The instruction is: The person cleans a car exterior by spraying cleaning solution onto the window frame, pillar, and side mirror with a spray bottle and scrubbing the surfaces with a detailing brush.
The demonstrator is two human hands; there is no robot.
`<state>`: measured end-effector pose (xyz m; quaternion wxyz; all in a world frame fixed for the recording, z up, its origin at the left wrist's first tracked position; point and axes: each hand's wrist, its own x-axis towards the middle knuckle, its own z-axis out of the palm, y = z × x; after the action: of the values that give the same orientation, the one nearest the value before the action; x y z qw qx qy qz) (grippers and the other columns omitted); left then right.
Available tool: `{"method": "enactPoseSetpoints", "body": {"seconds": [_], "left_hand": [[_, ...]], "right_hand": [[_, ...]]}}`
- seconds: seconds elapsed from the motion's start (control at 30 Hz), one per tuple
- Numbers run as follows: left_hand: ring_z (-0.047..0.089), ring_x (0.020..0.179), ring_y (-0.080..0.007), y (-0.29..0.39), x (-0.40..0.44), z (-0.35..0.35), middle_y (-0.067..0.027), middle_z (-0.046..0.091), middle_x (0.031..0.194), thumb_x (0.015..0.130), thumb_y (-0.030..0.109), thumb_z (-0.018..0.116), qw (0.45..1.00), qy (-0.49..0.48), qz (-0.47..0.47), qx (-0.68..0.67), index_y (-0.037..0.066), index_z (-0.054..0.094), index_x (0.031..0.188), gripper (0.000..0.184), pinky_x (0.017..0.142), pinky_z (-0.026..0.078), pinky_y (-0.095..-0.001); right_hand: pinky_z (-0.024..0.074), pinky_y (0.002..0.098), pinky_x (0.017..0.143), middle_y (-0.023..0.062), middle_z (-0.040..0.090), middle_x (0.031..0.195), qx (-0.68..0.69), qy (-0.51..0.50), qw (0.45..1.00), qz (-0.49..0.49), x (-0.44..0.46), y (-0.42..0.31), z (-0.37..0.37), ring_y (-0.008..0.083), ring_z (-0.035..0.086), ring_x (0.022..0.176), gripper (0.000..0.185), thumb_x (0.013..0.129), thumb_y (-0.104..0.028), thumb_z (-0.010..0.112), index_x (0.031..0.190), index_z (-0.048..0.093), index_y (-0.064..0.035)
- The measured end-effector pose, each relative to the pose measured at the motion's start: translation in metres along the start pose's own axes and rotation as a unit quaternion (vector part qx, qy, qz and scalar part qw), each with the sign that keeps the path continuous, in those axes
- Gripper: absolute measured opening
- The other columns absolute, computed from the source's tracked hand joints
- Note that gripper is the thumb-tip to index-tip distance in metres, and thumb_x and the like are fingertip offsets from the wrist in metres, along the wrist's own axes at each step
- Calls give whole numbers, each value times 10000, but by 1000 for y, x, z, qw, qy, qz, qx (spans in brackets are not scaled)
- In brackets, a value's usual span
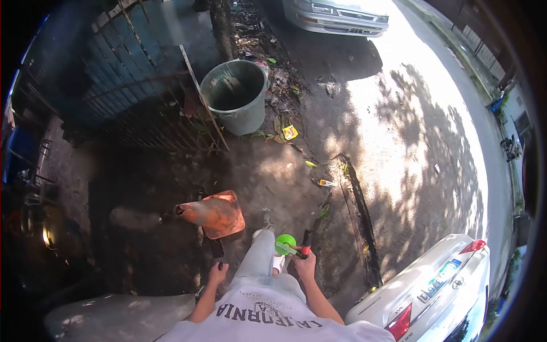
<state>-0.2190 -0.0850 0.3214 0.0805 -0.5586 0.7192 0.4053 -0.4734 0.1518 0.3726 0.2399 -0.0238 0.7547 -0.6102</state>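
My right hand (305, 264) is closed around a green-handled item (286, 244) with a round bright green part, and a red and black handle (306, 242) stands up from the same grip. Low in the view, my left hand (218, 272) is closed on a dark handle (216, 249) that reaches up toward the orange traffic cone (212, 214). The cone stands on the pavement ahead of that hand, its tip pointing left in the view. What the dark handle belongs to is hard to make out.
A large grey-green bin (249, 117) stands by a metal fence (131, 85), with leaves and litter beside it. A yellow wrapper (290, 133) lies on the ground. A crack or gutter (359, 211) runs along the right. White cars are parked at the lower right (421, 290) and top (336, 17).
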Motion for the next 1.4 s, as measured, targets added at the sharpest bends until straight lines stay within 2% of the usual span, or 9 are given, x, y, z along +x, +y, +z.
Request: {"method": "enactPoseSetpoints", "body": {"seconds": [0.1,0.23,0.33,0.43,0.57,0.63,0.77,0.93,1.4], "left_hand": [[686,957,-274,-95,72,58,-150,717,1048,915,496,674,983,-154,1,-98,27,679,1091,501,840,524,-405],[565,1246,-279,71,87,-12,-112,561,1400,920,560,657,884,-322,-292,-171,-5,477,1453,797,1046,447,-400],[427,1392,-286,108,135,-38,-177,474,1474,900,617,650,810,-441,-86,-376,-51,404,1476,917,1154,336,-409],[390,1411,-261,181,202,-69,-152,387,1549,905,625,631,625,-504,-115,-585,-61,404,1471,917,1187,275,-426],[537,1198,-192,223,304,-47,-119,539,1420,1004,481,557,758,-408,-255,-441,-8,568,1362,606,1002,434,-329],[603,997,-134,301,315,-58,-75,668,1194,1008,352,549,913,-346,-95,-193,27,646,1275,432,849,480,-287],[640,864,-137,365,379,-72,-71,721,999,962,202,567,877,-405,-209,-153,18,708,1150,299,754,509,-312],[648,942,-171,530,436,-100,-85,734,1055,912,130,504,912,-385,-2,141,34,747,1078,310,851,497,-324],[594,1250,-328,949,658,1,-189,590,1394,833,260,641,825,-456,35,332,140,559,1413,597,1021,468,-440]], "right_hand": [[378,240,502,-39,582,690,-8,33,998,44,42,-8,-23,45,478,540,261,793,-30,783,1049,731,-30],[479,299,750,34,657,829,-95,115,988,42,117,-11,-42,125,598,776,267,743,-64,837,944,672,-4],[481,305,735,34,653,834,-81,161,983,40,184,-27,-47,128,592,758,288,722,-49,847,940,664,-5],[480,306,736,30,638,827,-75,208,973,63,257,-67,-48,134,595,757,315,707,-86,867,935,661,-18],[476,296,749,15,636,844,-116,250,960,53,348,-134,-51,126,590,770,333,710,-93,875,943,650,-15],[466,292,750,17,631,844,-115,265,957,33,391,-157,-57,121,584,781,311,731,-83,859,950,654,-5],[423,299,712,10,588,866,-51,324,944,46,464,-209,-63,110,509,755,305,774,-87,843,992,647,-1],[444,321,820,53,621,929,16,384,918,99,554,-202,-88,154,563,862,318,796,-96,829,1027,640,13],[489,326,766,68,663,880,-55,237,969,36,1032,-366,-138,160,612,809,350,755,-132,865,980,650,29]]}}
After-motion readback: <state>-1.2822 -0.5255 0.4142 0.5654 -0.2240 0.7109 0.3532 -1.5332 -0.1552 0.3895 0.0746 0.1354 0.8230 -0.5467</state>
